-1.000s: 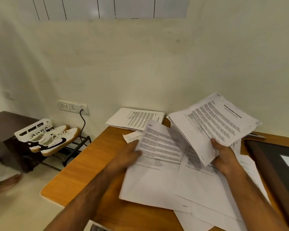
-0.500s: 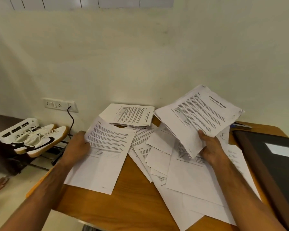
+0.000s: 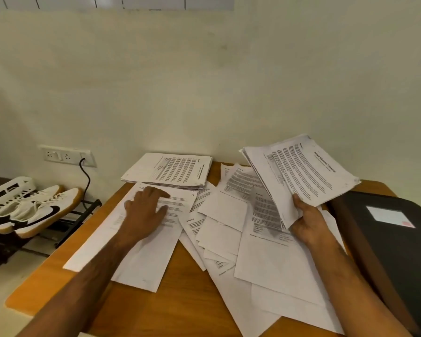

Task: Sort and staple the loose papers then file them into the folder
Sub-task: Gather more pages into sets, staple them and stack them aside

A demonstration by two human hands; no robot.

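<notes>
Printed sheaf (image 3: pixel 301 176), heading illegible

The folder (image 3: pixel 389 251) to the right of the right hand's fingers (image 3: pixel 297 199) runs off the picture's edge, print on the sheet (image 3: pixel 156 239) beneath the left hand's fingers (image 3: pixel 156 193) is too blurred to read, and overlapping papers (image 3: pixel 229 227) between them hide one another.
</notes>
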